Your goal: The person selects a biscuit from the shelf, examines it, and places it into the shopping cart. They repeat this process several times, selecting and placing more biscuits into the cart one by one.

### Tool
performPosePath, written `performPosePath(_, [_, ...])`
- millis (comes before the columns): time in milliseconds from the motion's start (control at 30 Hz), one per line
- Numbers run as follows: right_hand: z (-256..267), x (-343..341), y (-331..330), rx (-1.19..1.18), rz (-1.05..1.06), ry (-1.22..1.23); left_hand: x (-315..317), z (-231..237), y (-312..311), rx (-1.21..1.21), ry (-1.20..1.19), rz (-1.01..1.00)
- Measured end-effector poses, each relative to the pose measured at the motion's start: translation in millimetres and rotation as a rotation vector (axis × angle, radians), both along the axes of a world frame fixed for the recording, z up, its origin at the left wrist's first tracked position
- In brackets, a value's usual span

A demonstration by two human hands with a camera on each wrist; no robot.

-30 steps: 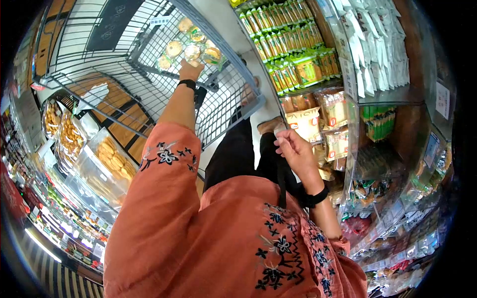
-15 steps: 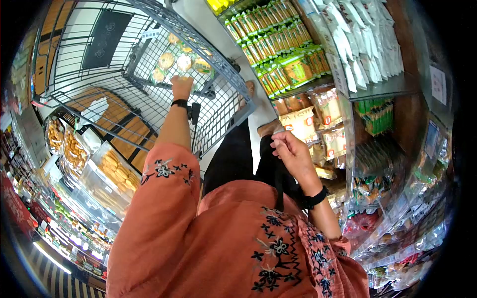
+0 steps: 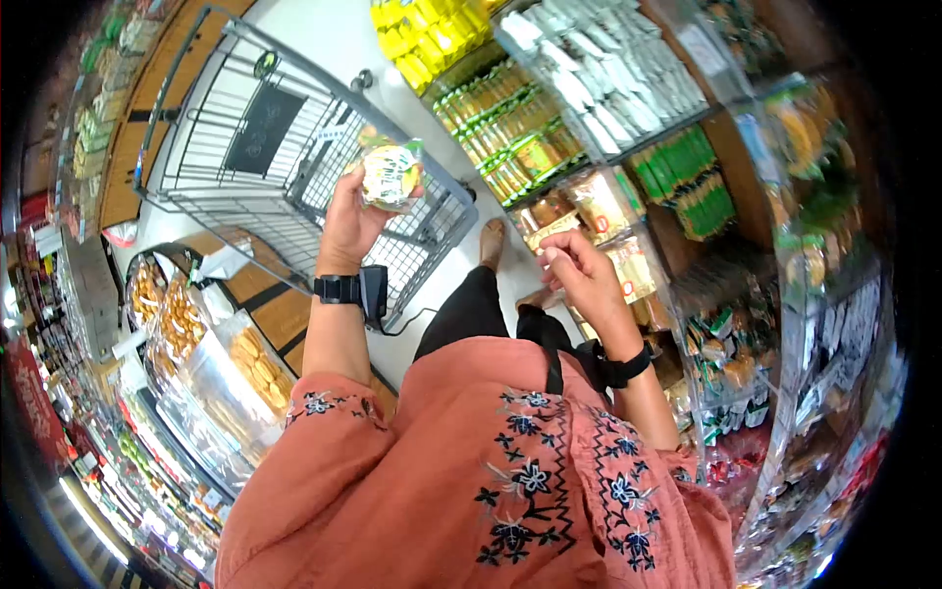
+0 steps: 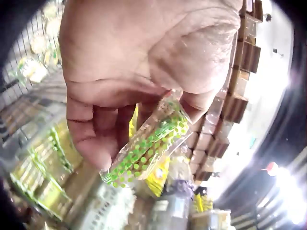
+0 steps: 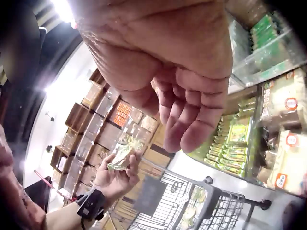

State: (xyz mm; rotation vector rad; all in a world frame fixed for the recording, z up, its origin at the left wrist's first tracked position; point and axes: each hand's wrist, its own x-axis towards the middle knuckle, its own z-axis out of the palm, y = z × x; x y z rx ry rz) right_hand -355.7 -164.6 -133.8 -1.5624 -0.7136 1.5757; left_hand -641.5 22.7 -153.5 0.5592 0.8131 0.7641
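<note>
In the head view my left hand (image 3: 353, 221) holds a small clear packet (image 3: 391, 179) with green and yellow print, raised above the shopping cart (image 3: 461, 218). The left wrist view shows thumb and fingers of the left hand (image 4: 144, 62) curled round the packet (image 4: 148, 151), its green dots facing the camera. My right hand (image 3: 587, 280) hangs beside the shelf, fingers loosely bent, holding nothing; the right wrist view shows the same hand (image 5: 168, 81) with its fingers loosely curled. More round packets (image 5: 189, 213) lie inside the cart.
To the right, shelves carry green packets (image 3: 525, 147), white packets (image 3: 608, 79) and bread bags (image 3: 633, 270). Yellow packets (image 3: 422, 39) are at the top. On the left stand clear bins of baked goods (image 3: 257, 365). The cart is in front of the legs.
My left hand has risen out of the cart with a packet in its grip. The head view has shifted, showing more of the right shelves. My right hand remains loosely bent beside the shelf.
</note>
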Motion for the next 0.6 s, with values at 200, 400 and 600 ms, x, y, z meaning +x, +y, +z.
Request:
performPosePath(200, [66.6,40.5,-18.2,0.202,-0.187,0.038,108.9,61.4,-24.9,0.135,0.002,-0.278])
performPosePath(400, [117.5,82.9,-49.2,0.413,-0.385,0.092,203.7,124.8,-67.0,0.299,0.041,-0.631])
performPosePath(600, [126.2,120.2,-86.4,0.473,-0.529,0.06,268.5,142.0,-86.9,0.586,0.187,-0.852])
